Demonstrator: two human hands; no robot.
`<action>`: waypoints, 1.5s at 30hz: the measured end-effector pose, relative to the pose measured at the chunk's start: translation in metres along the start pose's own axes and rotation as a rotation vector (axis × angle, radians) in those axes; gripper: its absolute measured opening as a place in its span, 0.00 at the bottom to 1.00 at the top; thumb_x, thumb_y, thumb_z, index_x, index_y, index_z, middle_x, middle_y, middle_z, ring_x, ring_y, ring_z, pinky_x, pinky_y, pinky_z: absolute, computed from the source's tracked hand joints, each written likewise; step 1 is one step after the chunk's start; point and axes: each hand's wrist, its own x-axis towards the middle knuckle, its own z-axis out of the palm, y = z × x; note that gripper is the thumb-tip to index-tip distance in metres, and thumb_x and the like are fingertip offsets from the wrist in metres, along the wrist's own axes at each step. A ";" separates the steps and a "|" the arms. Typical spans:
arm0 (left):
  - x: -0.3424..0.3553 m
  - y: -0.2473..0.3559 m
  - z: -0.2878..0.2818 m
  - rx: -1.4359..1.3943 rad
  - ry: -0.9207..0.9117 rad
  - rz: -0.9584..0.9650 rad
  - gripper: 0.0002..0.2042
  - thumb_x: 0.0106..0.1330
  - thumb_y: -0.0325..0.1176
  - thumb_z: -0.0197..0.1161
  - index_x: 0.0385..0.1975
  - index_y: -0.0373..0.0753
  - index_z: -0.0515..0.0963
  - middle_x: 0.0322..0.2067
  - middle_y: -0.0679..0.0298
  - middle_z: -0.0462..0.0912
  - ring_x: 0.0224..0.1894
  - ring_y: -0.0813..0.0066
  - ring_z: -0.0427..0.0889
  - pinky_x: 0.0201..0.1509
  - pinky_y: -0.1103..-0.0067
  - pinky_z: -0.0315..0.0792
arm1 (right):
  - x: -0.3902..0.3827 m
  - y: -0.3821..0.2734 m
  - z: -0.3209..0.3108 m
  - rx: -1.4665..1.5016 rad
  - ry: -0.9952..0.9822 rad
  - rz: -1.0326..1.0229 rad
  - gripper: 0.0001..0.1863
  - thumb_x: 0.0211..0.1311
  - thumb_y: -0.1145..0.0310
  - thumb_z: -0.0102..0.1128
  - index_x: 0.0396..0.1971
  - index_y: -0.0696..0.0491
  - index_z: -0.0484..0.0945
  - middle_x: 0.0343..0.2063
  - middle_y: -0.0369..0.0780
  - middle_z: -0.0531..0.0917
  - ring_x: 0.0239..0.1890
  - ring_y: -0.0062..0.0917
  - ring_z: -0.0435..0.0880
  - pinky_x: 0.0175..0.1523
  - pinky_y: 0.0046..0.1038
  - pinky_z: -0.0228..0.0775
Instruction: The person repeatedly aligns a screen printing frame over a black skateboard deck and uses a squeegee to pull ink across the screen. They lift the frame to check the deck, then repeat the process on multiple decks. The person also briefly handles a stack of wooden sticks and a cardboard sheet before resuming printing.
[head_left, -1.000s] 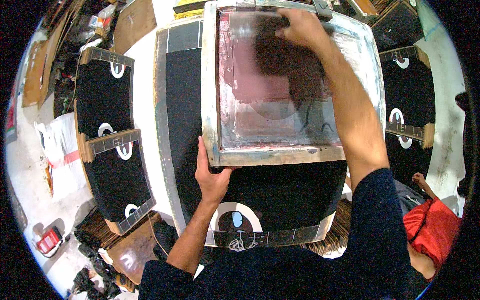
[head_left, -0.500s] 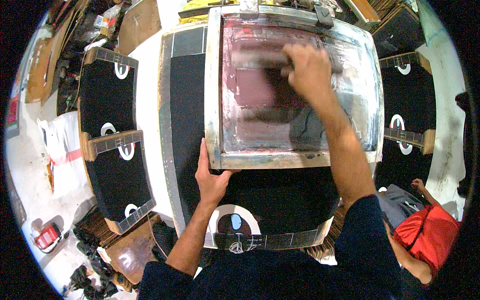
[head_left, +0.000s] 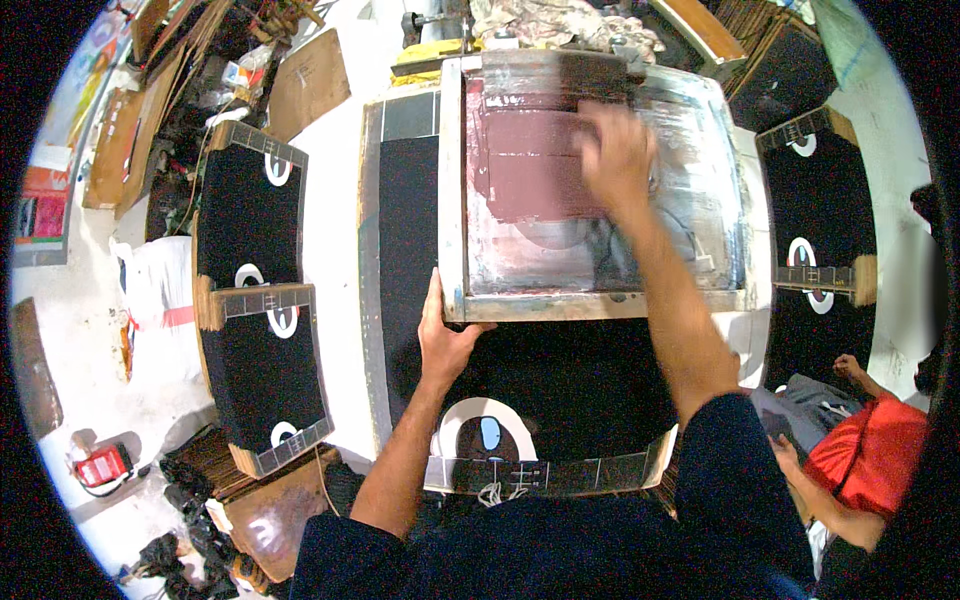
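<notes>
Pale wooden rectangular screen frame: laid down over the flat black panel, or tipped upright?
Down: the frame covers much of the panel, face toward the camera. Contact underneath: cannot tell.

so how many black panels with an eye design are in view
5 visible: left far panel, left near panel, centre panel partly covered by the framed screen, right far panel, right near panel. More may be hidden.

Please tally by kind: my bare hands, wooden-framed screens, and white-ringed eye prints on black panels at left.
Bare left hand, bare right hand: 2
Rectangular wooden-framed screen: 1
White-ringed eye prints on black panels at left: 4
Total: 7
</notes>
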 end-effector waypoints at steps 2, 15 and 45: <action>-0.002 0.008 -0.002 -0.032 -0.014 0.001 0.55 0.45 0.27 0.85 0.75 0.29 0.56 0.68 0.47 0.72 0.65 0.62 0.77 0.68 0.69 0.74 | -0.082 -0.037 -0.045 -0.002 -0.157 0.109 0.21 0.57 0.58 0.71 0.51 0.43 0.83 0.50 0.39 0.80 0.59 0.38 0.73 0.66 0.51 0.56; 0.053 0.156 -0.142 -0.349 -0.018 0.330 0.43 0.57 0.26 0.80 0.72 0.30 0.62 0.54 0.52 0.82 0.43 0.76 0.86 0.50 0.79 0.81 | 0.069 -0.147 -0.203 -0.111 0.422 -0.068 0.19 0.69 0.46 0.61 0.33 0.47 0.88 0.32 0.39 0.86 0.42 0.38 0.82 0.50 0.44 0.72; -0.043 -0.034 -0.158 -0.413 0.096 -0.108 0.21 0.61 0.19 0.69 0.56 0.32 0.82 0.45 0.62 0.87 0.37 0.80 0.79 0.45 0.80 0.77 | 0.165 -0.172 -0.240 -0.203 0.061 0.389 0.25 0.63 0.42 0.51 0.45 0.41 0.90 0.45 0.45 0.90 0.50 0.41 0.89 0.59 0.44 0.77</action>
